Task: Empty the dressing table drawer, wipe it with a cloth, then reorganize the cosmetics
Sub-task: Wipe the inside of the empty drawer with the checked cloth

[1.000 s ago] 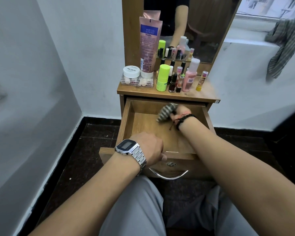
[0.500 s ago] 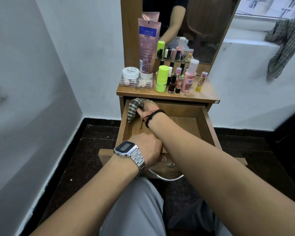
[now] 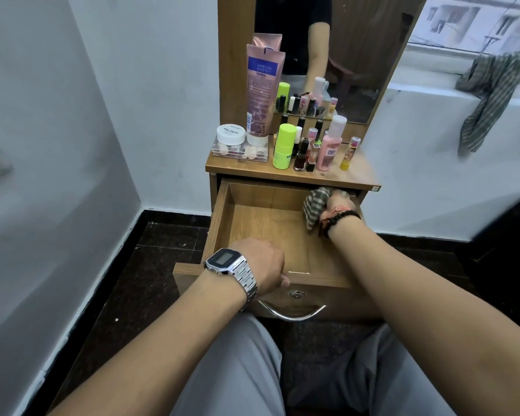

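Observation:
The wooden drawer of the dressing table stands pulled out, its floor bare. My right hand grips a striped grey cloth against the drawer's back right corner. My left hand, with a steel watch on the wrist, holds the drawer's front edge, fingers curled over it. On the table top stand the cosmetics: a tall pink tube, a white jar on a clear box, a lime green bottle, a pink bottle, a yellow stick and several small nail polish bottles.
A mirror rises behind the cosmetics. A second striped cloth hangs over the window ledge at right. White walls close in at left and behind; dark tiled floor lies below. My grey-trousered knees sit under the drawer's metal handle.
My right hand has swept the cloth from the drawer's back left corner across to the back right corner. My left hand has stayed on the front edge.

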